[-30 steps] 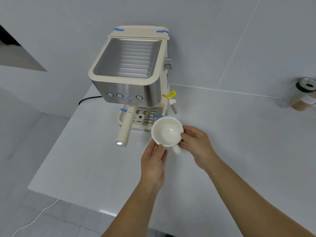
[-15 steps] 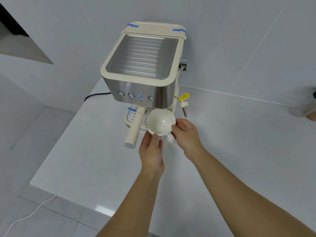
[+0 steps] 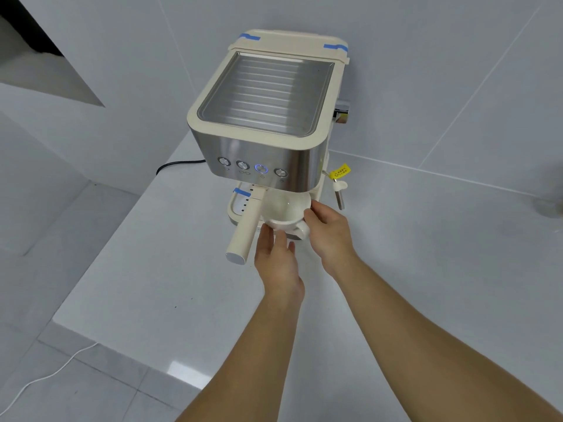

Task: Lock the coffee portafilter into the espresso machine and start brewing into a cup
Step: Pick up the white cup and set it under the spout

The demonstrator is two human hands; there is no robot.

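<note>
**Cup under the brew head, both hands on it**

Item 1. Cream and brushed-steel espresso machine [image 3: 268, 117], upright at the far side of the white tabletop [image 3: 152, 269]. I read four round buttons on its front panel; the third from the left, a round button ringed in blue light [image 3: 261, 169], is lit.

Item 2. Cream portafilter handle [image 3: 243, 233], seated under the machine's front and pointing near and left.

Item 3. Small white ceramic cup [image 3: 286, 210], mouth up, partly under the front panel over the cream drip tray [image 3: 240, 205], just right of the portafilter handle. I cannot tell whether it rests on the tray.

Item 4. My left hand [image 3: 275, 260], fingers curled against the cup's near wall, gripping it from below the rim.

Item 5. My right hand [image 3: 327, 229], fingers closed on the cup's right side by its loop handle.

Item 6. Steel steam wand [image 3: 339, 196] with a yellow tag [image 3: 340, 172], on the machine's right side.

Item 7. Black power cord [image 3: 179, 164], trailing left from behind the machine.
</note>
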